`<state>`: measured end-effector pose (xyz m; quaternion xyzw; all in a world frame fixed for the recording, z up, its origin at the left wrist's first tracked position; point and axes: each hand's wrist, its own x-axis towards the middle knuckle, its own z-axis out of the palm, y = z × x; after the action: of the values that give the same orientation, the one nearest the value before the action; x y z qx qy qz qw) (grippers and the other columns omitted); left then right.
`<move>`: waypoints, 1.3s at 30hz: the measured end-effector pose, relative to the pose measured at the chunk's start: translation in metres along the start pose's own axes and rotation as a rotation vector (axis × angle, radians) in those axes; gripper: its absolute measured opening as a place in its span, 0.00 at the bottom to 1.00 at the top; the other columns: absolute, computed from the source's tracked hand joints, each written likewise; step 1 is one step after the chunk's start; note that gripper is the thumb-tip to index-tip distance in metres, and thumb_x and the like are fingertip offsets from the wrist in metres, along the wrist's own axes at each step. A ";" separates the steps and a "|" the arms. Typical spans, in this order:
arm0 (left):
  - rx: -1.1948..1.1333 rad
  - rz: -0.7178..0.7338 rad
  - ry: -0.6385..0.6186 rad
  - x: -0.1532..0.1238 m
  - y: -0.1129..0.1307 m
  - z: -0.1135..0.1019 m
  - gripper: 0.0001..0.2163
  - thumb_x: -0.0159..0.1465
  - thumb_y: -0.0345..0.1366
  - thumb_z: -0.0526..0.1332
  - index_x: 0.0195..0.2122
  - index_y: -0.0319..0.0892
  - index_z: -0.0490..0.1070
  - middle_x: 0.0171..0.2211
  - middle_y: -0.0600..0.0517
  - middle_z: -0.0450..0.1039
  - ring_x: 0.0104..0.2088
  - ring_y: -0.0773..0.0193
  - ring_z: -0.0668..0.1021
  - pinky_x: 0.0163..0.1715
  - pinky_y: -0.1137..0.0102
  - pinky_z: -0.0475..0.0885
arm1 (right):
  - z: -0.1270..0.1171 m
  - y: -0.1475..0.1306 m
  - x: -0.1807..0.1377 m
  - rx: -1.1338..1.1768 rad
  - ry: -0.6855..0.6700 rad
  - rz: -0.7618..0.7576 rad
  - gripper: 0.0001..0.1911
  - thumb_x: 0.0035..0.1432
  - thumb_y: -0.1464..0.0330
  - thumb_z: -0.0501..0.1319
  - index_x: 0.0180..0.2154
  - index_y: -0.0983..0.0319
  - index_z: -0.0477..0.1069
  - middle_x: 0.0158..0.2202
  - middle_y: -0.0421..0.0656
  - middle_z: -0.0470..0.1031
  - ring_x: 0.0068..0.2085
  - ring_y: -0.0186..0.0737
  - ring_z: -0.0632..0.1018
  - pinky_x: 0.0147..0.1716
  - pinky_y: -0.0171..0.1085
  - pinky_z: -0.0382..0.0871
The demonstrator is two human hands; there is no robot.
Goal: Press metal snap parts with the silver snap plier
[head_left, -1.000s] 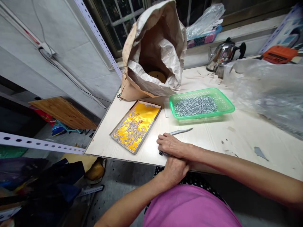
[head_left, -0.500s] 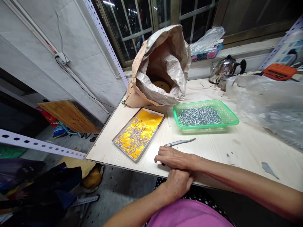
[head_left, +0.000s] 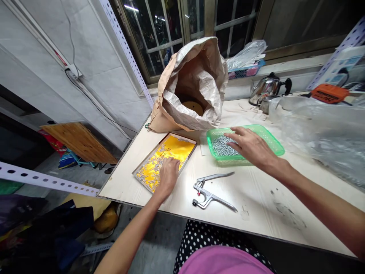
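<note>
Your left hand point(head_left: 169, 171) is at the shallow tray point(head_left: 184, 148), fingers curled over small metal pins point(head_left: 151, 167); whether they grip any cannot be told. Your right hand point(head_left: 249, 146), fingers parted and holding nothing visible, hangs over the green plastic basket point(head_left: 278, 147), more pins point(head_left: 221, 146) below its fingertips. Snap pliers point(head_left: 209, 196) lie between your hands, nearer you. The step looks like picking or sorting; lifting one pin calls for a fine pinch.

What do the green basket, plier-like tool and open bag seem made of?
Green basket: probably plastic, glossy, translucent, with perforated walls. Plier-like tool: likely metal, smooth grey with shiny highlights. Bag: apparently creased brown paper outside; its crinkled whitish inside is unclear.
</note>
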<state>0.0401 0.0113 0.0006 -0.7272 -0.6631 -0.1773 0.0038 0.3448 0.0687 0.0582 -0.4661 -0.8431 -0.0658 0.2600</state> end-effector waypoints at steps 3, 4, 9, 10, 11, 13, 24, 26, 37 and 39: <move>0.076 -0.022 -0.187 0.026 -0.022 0.008 0.13 0.68 0.33 0.53 0.33 0.38 0.77 0.35 0.44 0.74 0.40 0.58 0.74 0.41 0.67 0.67 | 0.008 -0.019 -0.043 0.155 -0.110 -0.013 0.15 0.67 0.66 0.53 0.50 0.63 0.72 0.47 0.52 0.71 0.45 0.46 0.74 0.43 0.44 0.70; 0.082 -0.011 -0.237 0.031 -0.026 0.011 0.14 0.67 0.34 0.53 0.31 0.38 0.77 0.34 0.44 0.74 0.39 0.58 0.74 0.41 0.68 0.66 | 0.012 -0.031 -0.060 0.243 -0.177 -0.029 0.14 0.68 0.67 0.52 0.49 0.62 0.72 0.43 0.50 0.72 0.41 0.43 0.75 0.41 0.41 0.71; 0.065 0.070 -0.346 0.044 -0.027 0.024 0.11 0.65 0.34 0.56 0.31 0.38 0.77 0.34 0.46 0.73 0.39 0.59 0.74 0.40 0.69 0.65 | 0.042 -0.082 -0.131 0.347 -0.415 0.013 0.12 0.66 0.67 0.56 0.49 0.60 0.71 0.39 0.47 0.73 0.39 0.43 0.75 0.38 0.41 0.71; 0.062 0.085 -0.354 0.046 -0.026 0.025 0.11 0.65 0.33 0.56 0.31 0.38 0.77 0.34 0.46 0.73 0.39 0.59 0.74 0.40 0.70 0.65 | 0.049 -0.086 -0.140 0.323 -0.420 0.033 0.12 0.65 0.68 0.57 0.49 0.60 0.71 0.39 0.47 0.73 0.38 0.43 0.75 0.37 0.41 0.71; 0.059 0.099 -0.358 0.047 -0.025 0.025 0.11 0.65 0.32 0.55 0.32 0.38 0.77 0.35 0.46 0.73 0.39 0.60 0.73 0.40 0.70 0.65 | 0.055 -0.089 -0.146 0.294 -0.417 0.051 0.11 0.64 0.69 0.57 0.48 0.60 0.71 0.38 0.47 0.72 0.38 0.44 0.75 0.37 0.41 0.70; 0.055 0.122 -0.360 0.049 -0.022 0.027 0.11 0.65 0.31 0.54 0.32 0.38 0.77 0.35 0.46 0.73 0.40 0.60 0.73 0.40 0.70 0.64 | 0.064 -0.091 -0.153 0.234 -0.401 0.080 0.10 0.64 0.71 0.56 0.47 0.60 0.72 0.37 0.46 0.72 0.37 0.44 0.74 0.36 0.41 0.69; -0.174 -0.027 -0.259 0.032 -0.004 0.004 0.12 0.62 0.32 0.56 0.41 0.38 0.78 0.41 0.45 0.78 0.39 0.62 0.77 0.42 0.70 0.70 | 0.055 -0.090 -0.142 0.152 -0.475 0.104 0.08 0.65 0.73 0.55 0.40 0.61 0.72 0.36 0.44 0.71 0.37 0.41 0.71 0.35 0.38 0.58; -0.430 -0.132 -0.328 0.010 0.010 -0.008 0.11 0.60 0.37 0.60 0.40 0.39 0.78 0.39 0.47 0.79 0.32 0.64 0.77 0.34 0.71 0.72 | 0.054 -0.086 -0.140 0.147 -0.497 0.111 0.08 0.65 0.73 0.54 0.40 0.61 0.73 0.36 0.45 0.71 0.36 0.41 0.70 0.35 0.38 0.56; -0.476 -0.227 -0.668 -0.040 0.049 0.002 0.15 0.55 0.46 0.62 0.29 0.38 0.78 0.19 0.54 0.71 0.21 0.69 0.69 0.23 0.74 0.61 | 0.059 -0.082 -0.138 0.087 -0.480 0.112 0.08 0.64 0.73 0.55 0.40 0.60 0.72 0.36 0.44 0.70 0.34 0.39 0.69 0.32 0.38 0.52; -0.483 -0.241 -0.699 -0.039 0.048 0.004 0.16 0.54 0.47 0.61 0.28 0.38 0.77 0.17 0.55 0.69 0.20 0.69 0.68 0.22 0.74 0.60 | 0.059 -0.082 -0.139 0.088 -0.468 0.118 0.08 0.64 0.73 0.55 0.39 0.60 0.72 0.36 0.44 0.71 0.35 0.39 0.69 0.32 0.38 0.52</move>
<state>0.0857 -0.0311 -0.0025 -0.6409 -0.6443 -0.0698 -0.4115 0.3149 -0.0605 -0.0514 -0.5054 -0.8537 0.0961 0.0809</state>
